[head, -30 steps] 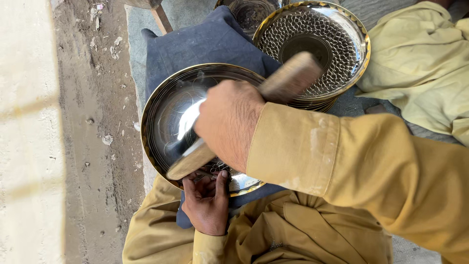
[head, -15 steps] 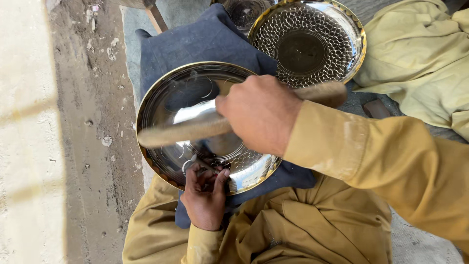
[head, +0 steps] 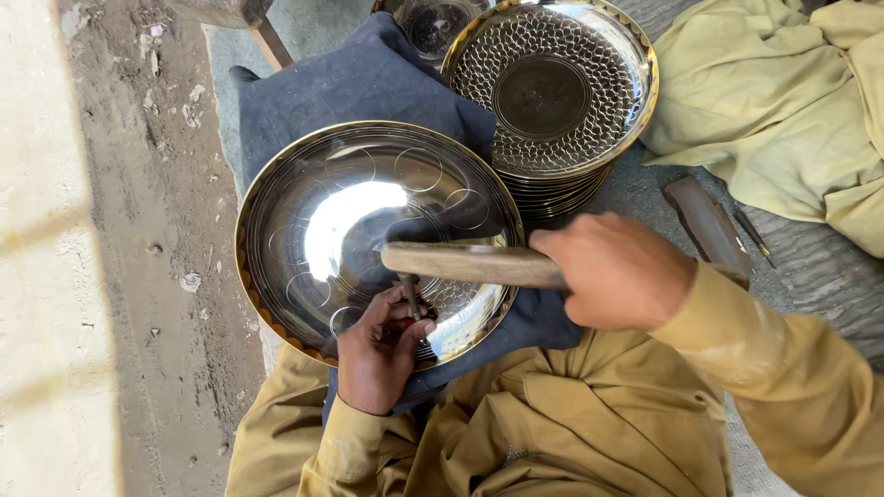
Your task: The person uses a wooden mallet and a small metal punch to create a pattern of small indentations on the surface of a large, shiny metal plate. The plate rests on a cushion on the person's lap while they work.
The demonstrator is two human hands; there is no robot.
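- Since the frame 0.5 s before, the right hand [head: 615, 271] has drawn back toward the body, and the wooden mallet handle [head: 471, 264] it swings now lies level across the near side of the round, shiny, brass-rimmed metal dish [head: 350, 212].
- Right fingers are wrapped fully closed round the handle's near end; the far end sits just above the left fingertips.
- Left hand [head: 378, 354] pinches a small dark metal punch [head: 411, 299] upright, fingers closed on it, its tip on the dish's near inner face.
- Under the dish lies a dark blue cloth pad [head: 359, 78].
- Beyond the right fingers stands a stack of hammered, dimpled metal dishes [head: 552, 87].
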